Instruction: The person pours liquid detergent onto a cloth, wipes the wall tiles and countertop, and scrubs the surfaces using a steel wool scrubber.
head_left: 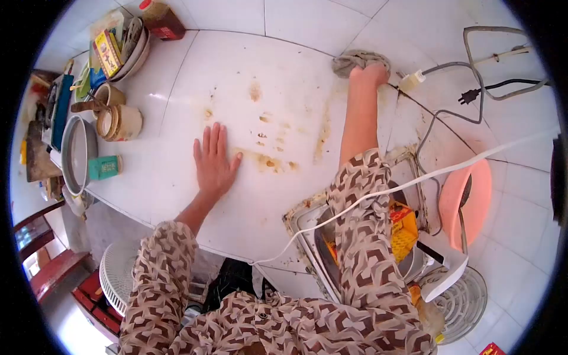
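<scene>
My left hand (pixel 214 164) lies flat on the white tiled counter (pixel 195 89), fingers spread, with nothing in it. At the counter's back edge, by the wall, my right hand (pixel 371 74) is closed on a grey cloth (pixel 354 62) pressed against the surface. Brown stains (pixel 269 163) mark the counter between my two hands, and more lie to the left of my right forearm. A pale plug connector (pixel 412 81) on a grey cable is just right of my right hand.
Jars (pixel 120 123), a round metal pan (pixel 79 155), a green box (pixel 105 167) and stacked bowls (pixel 137 56) stand at left. A sauce bottle (pixel 162 22) is at the back. Right are a sink (pixel 307 220), a pink basin (pixel 465 204), a black plug (pixel 470 96) and a white cord (pixel 378 193).
</scene>
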